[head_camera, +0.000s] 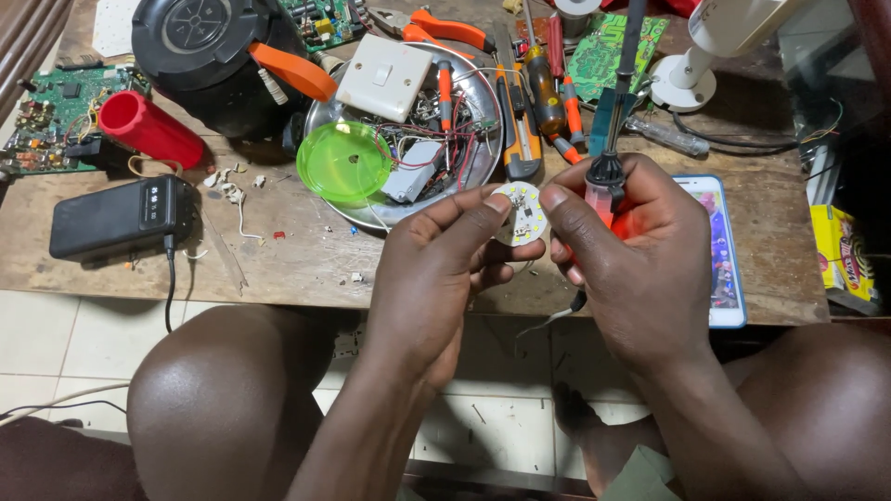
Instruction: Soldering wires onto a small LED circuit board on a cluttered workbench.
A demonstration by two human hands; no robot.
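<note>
Left hand's [445, 264] grip pinches round white LED board [518, 211]; right hand [631, 255] clamps soldering iron [614, 121]

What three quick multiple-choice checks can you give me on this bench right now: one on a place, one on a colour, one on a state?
1. Where is the phone?
A. right of the right hand, on the table
B. in the metal bowl
C. on the floor

2. What colour is the round lid on the bowl's edge?
A. red
B. green
C. white

3. How is the small round white board held?
A. lying on the table
B. pinched by both hands' fingertips
C. clamped in pliers

Answers: 1 A, it lies flat by the table's right side; 2 B, it is clear green; 3 B, the left hand and right hand both grip its rim.
</note>
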